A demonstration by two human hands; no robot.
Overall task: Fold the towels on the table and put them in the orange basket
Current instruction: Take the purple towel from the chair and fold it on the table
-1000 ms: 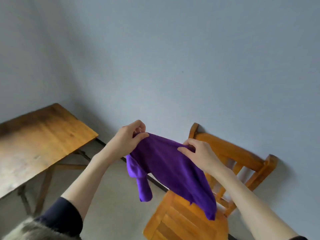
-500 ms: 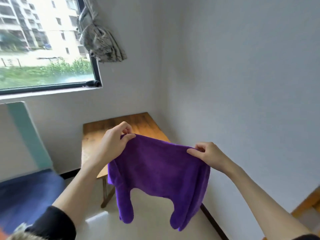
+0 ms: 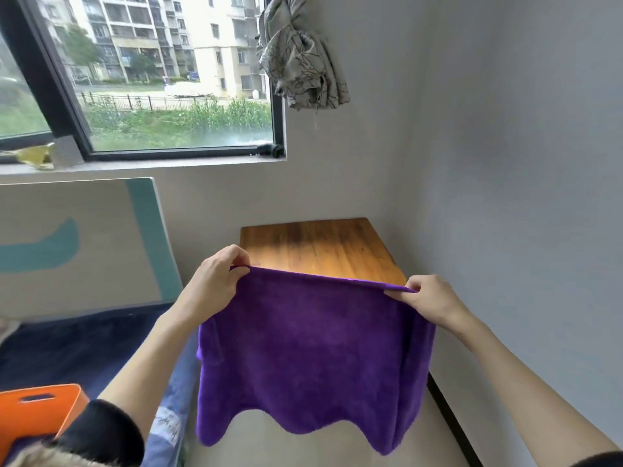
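Single head-worn view, wide-angle. It looks forward and slightly down from close behind the raised fingers (image 3: 236, 256). Beyond the fingers lies the wooden counter (image 3: 323, 246); above them, the window (image 3: 168, 79) and room corner.

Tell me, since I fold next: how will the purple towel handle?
The purple towel is probably floppy: it sags in waves below the left hand and right hand. Likely light, since fingertip pinches hold it. Its plush pile should grip rather than slip.
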